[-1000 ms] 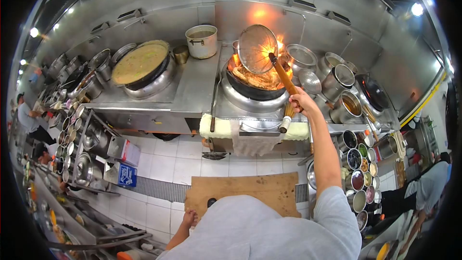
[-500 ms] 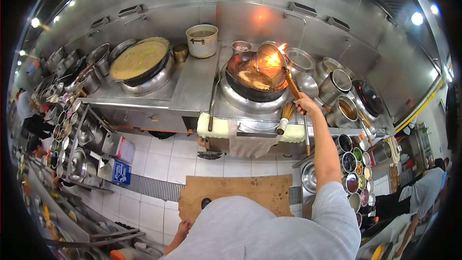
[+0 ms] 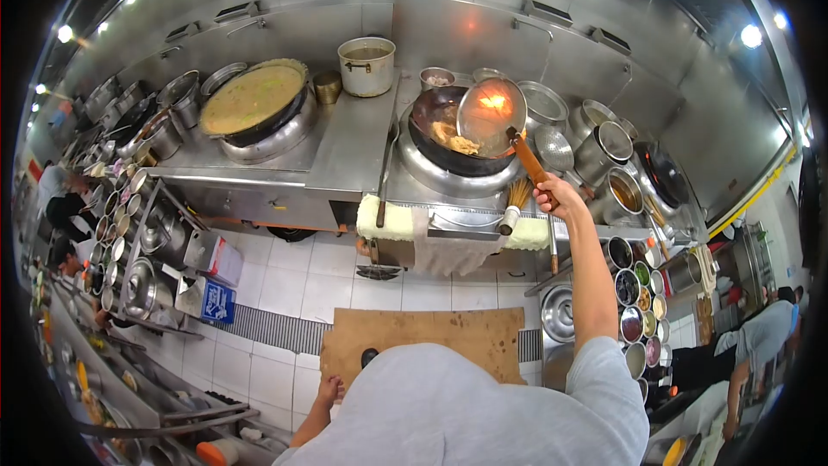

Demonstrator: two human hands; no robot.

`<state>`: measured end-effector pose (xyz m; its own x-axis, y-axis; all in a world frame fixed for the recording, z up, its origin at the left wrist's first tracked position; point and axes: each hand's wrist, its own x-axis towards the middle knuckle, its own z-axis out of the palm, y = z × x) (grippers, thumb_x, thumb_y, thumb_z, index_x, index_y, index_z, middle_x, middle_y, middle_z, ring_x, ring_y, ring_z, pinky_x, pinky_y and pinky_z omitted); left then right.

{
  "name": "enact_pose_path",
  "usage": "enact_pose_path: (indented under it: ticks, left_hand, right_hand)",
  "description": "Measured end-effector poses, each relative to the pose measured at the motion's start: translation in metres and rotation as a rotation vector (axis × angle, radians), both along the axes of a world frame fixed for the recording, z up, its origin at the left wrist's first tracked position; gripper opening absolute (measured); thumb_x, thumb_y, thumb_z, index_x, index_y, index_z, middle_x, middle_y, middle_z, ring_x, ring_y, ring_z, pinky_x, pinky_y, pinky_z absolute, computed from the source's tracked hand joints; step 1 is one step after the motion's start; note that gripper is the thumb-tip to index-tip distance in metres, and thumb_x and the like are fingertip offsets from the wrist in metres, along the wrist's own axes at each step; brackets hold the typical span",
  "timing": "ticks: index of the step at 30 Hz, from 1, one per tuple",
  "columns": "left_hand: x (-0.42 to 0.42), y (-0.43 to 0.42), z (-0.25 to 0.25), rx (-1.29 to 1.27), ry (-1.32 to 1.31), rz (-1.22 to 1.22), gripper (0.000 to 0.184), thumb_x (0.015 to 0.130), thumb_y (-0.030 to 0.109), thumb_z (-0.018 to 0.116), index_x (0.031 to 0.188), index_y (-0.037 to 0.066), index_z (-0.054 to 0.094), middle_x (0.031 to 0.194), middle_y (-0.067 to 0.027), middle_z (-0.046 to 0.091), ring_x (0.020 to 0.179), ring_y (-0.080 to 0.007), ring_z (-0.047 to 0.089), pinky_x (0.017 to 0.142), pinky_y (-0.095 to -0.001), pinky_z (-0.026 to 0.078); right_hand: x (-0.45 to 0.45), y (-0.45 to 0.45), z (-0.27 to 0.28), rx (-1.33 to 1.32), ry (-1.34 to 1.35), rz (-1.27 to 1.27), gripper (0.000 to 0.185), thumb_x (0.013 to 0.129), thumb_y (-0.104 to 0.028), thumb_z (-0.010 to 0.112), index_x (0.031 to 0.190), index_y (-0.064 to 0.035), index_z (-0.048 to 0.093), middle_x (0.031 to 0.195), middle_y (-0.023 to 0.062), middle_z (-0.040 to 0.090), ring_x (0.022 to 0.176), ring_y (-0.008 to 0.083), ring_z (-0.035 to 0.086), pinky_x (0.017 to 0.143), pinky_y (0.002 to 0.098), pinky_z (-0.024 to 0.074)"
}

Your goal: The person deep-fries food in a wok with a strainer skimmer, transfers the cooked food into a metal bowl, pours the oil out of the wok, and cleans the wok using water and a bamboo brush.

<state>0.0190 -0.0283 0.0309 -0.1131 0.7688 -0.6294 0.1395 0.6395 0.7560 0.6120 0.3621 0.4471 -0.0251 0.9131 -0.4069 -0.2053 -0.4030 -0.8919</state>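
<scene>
My right hand (image 3: 555, 196) grips the wooden handle of a wire mesh strainer (image 3: 493, 116). The strainer is tilted over the right side of a black wok (image 3: 444, 147), with an orange glow showing through its mesh. Golden-brown food (image 3: 460, 143) lies in the wok, partly behind the strainer. Below my right hand's left side, a bamboo brush (image 3: 517, 200) rests at the stove edge. Low beside my body hangs my left hand (image 3: 330, 390), away from the counter; its fingers look curled, and whatever they might hold cannot be made out.
A wide pan of yellowish food (image 3: 254, 99) stands at the left, near a tall pot (image 3: 366, 66). A perforated ladle (image 3: 553, 148) and sauce pots (image 3: 623, 192) are at the right. Ingredient tins (image 3: 630, 323) line the lower right. Other people work at both far sides.
The strainer was raised over the wok, then dropped and tilted to its right side. The large flames have shrunk to a glow behind the mesh. My right hand has shifted slightly right.
</scene>
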Motion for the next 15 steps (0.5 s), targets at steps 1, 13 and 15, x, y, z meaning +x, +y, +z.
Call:
enact_pose_path:
  ticks: [1, 13, 15]
  left_hand:
    - [-0.001, 0.001, -0.002, -0.002, -0.017, -0.006, 0.024, 0.088, 0.023, 0.053, 0.108, 0.01, 0.053, 0.074, -0.0011, 0.054, 0.058, -0.0139, 0.054, 0.047, -0.0289, 0.047]
    - [-0.009, 0.024, -0.005, -0.085, -0.079, -0.032, 0.019, 0.088, 0.02, 0.053, 0.104, 0.011, 0.053, 0.075, -0.0013, 0.054, 0.057, -0.0142, 0.052, 0.044, -0.0301, 0.045]
    - [-0.009, 0.026, -0.008, -0.081, -0.081, -0.065, 0.019, 0.088, 0.02, 0.053, 0.105, 0.011, 0.053, 0.075, -0.0013, 0.054, 0.057, -0.014, 0.052, 0.043, -0.0303, 0.045]
  right_hand:
    - [-0.003, -0.005, 0.002, 0.008, -0.02, 0.009, 0.044, 0.085, -0.003, 0.047, 0.126, -0.0161, 0.04, 0.072, 0.005, 0.05, 0.049, 0.0086, 0.043, 0.036, 0.0217, 0.0323]
    - [-0.049, -0.025, 0.025, 0.155, -0.028, 0.023, 0.049, 0.084, -0.002, 0.047, 0.13, -0.0163, 0.037, 0.073, 0.001, 0.049, 0.049, 0.0067, 0.041, 0.036, 0.021, 0.031]
    - [-0.052, -0.008, 0.012, 0.171, -0.051, -0.027, 0.043, 0.084, -0.002, 0.047, 0.125, -0.0146, 0.04, 0.072, 0.0014, 0.048, 0.049, 0.007, 0.042, 0.036, 0.0215, 0.0314]
